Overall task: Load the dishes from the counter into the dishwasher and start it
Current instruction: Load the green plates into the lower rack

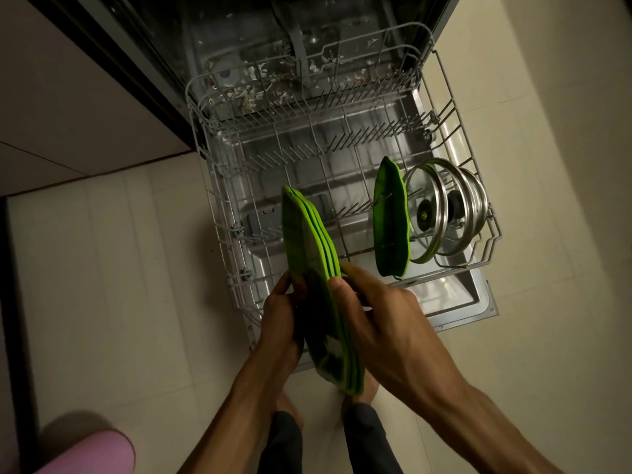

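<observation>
A person stands over the pulled-out lower rack (pixel 219 186) of an open dishwasher, looking straight down. Both hands hold a stack of green plates (pixel 314 268) on edge, above the near left part of the rack. The left hand (pixel 284 316) grips the stack's left face, fingers curled around its rim. The right hand (pixel 372 302) pinches the right side, thumb on the outermost rim, as if peeling one plate away.

What could go wrong: the plates are held edge-up and close together, so separating one may let the others slide out of the left hand's grip and drop onto the rack or the floor (pixel 102 268). A plate set between the wrong tines could lean against its neighbour. Food scraps litter the dishwasher tub (pixel 246 87) behind the rack, which might clog the wash later.

The plates look thin, flat and bright green with lighter green rims; about four rims are countable. A pale smear or pattern shows on the face of the leftmost one, near the bottom.

Toward the right of the rack, one green plate (pixel 388 217) already stands upright in the tines. Just right of it stand glass lids (pixel 444 213) with steel rims and dark knobs, also upright. The rest of the rack holds nothing visible.
</observation>
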### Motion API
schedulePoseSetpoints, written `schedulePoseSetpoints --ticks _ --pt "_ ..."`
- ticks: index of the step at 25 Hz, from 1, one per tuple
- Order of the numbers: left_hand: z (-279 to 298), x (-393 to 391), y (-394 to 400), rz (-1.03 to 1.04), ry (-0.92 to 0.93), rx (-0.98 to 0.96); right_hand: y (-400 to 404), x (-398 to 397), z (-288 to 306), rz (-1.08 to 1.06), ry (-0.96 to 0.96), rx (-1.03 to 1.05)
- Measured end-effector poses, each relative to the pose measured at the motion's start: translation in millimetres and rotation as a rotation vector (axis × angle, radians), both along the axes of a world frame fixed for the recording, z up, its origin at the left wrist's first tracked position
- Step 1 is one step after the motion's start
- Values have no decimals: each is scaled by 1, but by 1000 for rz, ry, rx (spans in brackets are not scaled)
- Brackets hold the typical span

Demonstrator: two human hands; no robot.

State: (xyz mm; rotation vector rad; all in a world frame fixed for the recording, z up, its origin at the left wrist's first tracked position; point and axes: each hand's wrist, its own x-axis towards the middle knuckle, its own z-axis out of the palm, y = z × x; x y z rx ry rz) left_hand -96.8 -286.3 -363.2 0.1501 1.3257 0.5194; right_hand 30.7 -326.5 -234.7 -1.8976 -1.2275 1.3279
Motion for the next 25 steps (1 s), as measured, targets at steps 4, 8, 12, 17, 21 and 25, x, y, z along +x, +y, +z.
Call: schedulePoseSetpoints --ticks 4,8,12,17,21,25 --pt "0 0 -3 54 -18 -69 3 -4 -2 57 -165 -2" --pt "2 0 -4 56 25 -2 8 -1 -2 71 -198 -8" --pt "1 -2 -5 17 121 -5 11 4 2 70 -120 -45" --pt "3 -4 -4 35 89 33 10 1 6 84 -139 0" --pt "3 -6 -2 102 -8 1 9 3 13 98 -200 -14" --pt "3 -3 -3 122 -115 19 7 -1 21 123 -294 -51"
